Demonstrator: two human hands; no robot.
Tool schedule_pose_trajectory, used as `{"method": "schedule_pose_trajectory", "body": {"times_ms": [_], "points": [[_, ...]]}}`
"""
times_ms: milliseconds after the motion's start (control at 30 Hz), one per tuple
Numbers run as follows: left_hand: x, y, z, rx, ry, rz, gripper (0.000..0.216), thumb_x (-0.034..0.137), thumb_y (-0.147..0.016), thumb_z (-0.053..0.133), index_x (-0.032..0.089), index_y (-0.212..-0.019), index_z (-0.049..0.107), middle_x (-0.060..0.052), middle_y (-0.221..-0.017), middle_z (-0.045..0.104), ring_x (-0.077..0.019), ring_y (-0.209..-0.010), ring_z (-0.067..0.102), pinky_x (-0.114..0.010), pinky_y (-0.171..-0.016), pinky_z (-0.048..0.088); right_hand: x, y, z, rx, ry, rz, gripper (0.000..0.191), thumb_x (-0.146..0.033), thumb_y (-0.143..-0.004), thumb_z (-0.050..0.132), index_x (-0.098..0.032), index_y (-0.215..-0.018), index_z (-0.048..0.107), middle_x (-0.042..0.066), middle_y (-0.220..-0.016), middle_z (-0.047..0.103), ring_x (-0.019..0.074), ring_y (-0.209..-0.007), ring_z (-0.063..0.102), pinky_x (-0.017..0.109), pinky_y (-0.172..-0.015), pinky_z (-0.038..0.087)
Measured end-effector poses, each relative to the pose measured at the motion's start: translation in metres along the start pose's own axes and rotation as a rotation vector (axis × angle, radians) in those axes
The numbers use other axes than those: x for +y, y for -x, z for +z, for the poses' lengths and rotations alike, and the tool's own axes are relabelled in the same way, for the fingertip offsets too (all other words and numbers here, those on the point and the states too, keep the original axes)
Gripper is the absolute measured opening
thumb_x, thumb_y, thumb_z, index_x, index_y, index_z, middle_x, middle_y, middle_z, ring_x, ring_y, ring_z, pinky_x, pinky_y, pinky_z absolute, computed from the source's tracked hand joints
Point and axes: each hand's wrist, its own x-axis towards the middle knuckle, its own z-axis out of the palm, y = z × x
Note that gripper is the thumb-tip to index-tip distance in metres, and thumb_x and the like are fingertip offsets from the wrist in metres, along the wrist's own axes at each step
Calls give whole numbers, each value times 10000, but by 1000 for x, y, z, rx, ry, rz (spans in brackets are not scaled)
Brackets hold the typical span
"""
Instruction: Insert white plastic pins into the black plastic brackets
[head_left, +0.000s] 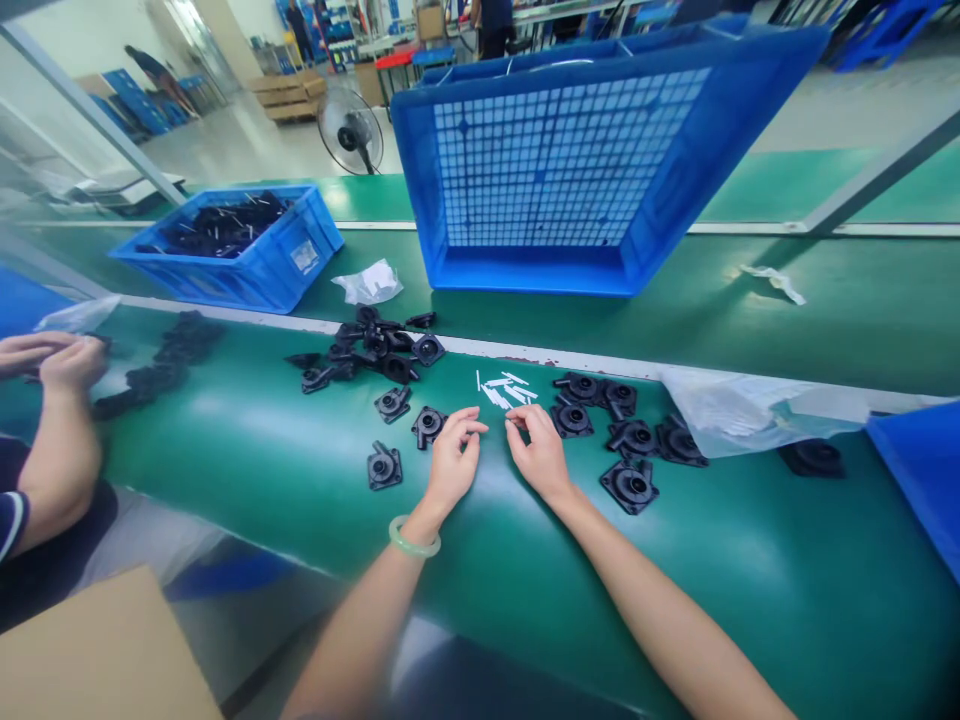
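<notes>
My left hand [454, 460] rests on the green table with its fingers curled, thumb and forefinger pinched; what they hold is too small to make out. A black plastic housing [429, 424] lies just left of its fingertips. My right hand [538, 447] sits beside it, fingers bent and pinched near a small heap of white pins [504, 390]. More black housings [630, 440] lie to the right of that hand, and a loose pile [375, 345] sits farther back on the left.
A large blue mesh crate [570, 150] stands tilted behind the work area. A smaller blue bin [240, 245] of black parts sits at back left. A clear plastic bag [742, 410] lies at right. A co-worker's hands [52, 360] handle parts at the far left.
</notes>
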Motion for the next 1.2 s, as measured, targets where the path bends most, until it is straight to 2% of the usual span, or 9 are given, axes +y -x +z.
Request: {"method": "schedule_pose_trajectory", "body": {"times_ms": [167, 300, 400, 567, 667, 800, 900, 1000, 1200], "points": [[2, -5, -4, -52, 512, -227, 169, 160, -733, 597, 161, -902, 611, -99, -1221, 567, -223, -1147, 526, -293, -864, 446, -1, 1, -1, -16, -38, 16, 88, -202, -899, 459, -186, -875, 542, 51, -853, 562, 185, -806, 532, 320, -739, 446], [5, -7, -9, -55, 600, -263, 186, 154, -705, 585, 166, -891, 576, -93, -1225, 570, -231, -1156, 527, -267, -803, 461, -4, 1, -1, -36, -67, 36, 93, -213, -901, 457, -186, -871, 542, 40, -834, 552, 164, -760, 535, 287, -708, 449], [1, -5, -8, -49, 288, -178, 180, 187, -761, 502, 166, -935, 544, -103, -1205, 582, -212, -1087, 573, -263, -751, 486, -6, 1, -1, -52, -86, 47, 102, -219, -903, 451, -186, -874, 543, 30, -813, 547, 150, -716, 529, 269, -678, 439], [1, -14, 0, 19, -263, -75, 215, 251, -842, 446, 149, -988, 567, -96, -1018, 608, -170, -867, 597, -252, -667, 483, -7, 2, 1, -79, -93, 58, 127, -227, -907, 443, -195, -866, 559, 18, -761, 556, 149, -674, 526, 265, -651, 420], [11, -38, 3, 1, -533, -60, 192, 259, -843, 492, 159, -981, 580, -91, -1013, 589, -179, -830, 586, -293, -748, 475, -4, 0, 2, -85, -102, 62, 127, -223, -906, 443, -197, -875, 563, 19, -778, 575, 147, -690, 545, 256, -664, 428], [18, -85, 7, -56, -867, -132, 154, 235, -842, 498, 128, -853, 607, -143, -936, 604, -273, -912, 596, -398, -840, 450, -1, -2, 2, -67, -105, 68, 136, -217, -907, 427, -201, -855, 551, 12, -769, 574, 144, -691, 550, 247, -666, 425], [17, -115, 11, -135, -1039, -218, 133, 196, -806, 538, 95, -822, 623, -174, -872, 631, -304, -883, 621, -406, -789, 479, 2, -4, 0, -42, -104, 49, 140, -216, -905, 418, -200, -839, 540, 7, -743, 562, 145, -667, 540, 244, -637, 411], [14, -134, 17, -198, -1157, -292, 140, 174, -791, 593, 74, -882, 629, -161, -898, 650, -275, -878, 635, -392, -770, 507, 7, -4, 1, -17, -106, 37, 148, -226, -909, 405, -198, -838, 533, 8, -726, 556, 143, -633, 526, 241, -598, 396], [19, -146, 16, -227, -1227, -317, 204, 208, -799, 643, 90, -965, 619, -113, -978, 650, -229, -921, 623, -406, -817, 510, 20, -6, 7, -41, -113, 101, 172, -300, -912, 396, -214, -850, 531, 4, -729, 557, 146, -608, 515, 251, -598, 393]]}}
